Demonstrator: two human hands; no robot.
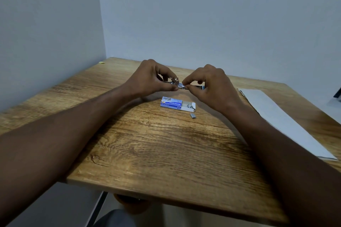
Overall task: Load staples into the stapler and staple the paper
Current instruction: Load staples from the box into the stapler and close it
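A small metal stapler [178, 84] with a blue end is held above the far middle of the wooden table [147, 143]. My left hand [154, 77] grips its left end. My right hand [212, 86] pinches something small at its middle, and I cannot tell whether that is a staple strip. Both hands hide most of the stapler. In front of them lies a blue and white staple box [177, 104], its right flap open with staples showing inside. A short loose strip of staples [193, 115] lies just in front of the box. White paper [276, 118] lies along the table's right side.
Grey walls meet in a corner behind the table. A small yellow scrap [102, 62] sits at the far left corner of the table. A dark object [338, 94] shows at the right edge of the view. The near table edge runs across the lower part of the view.
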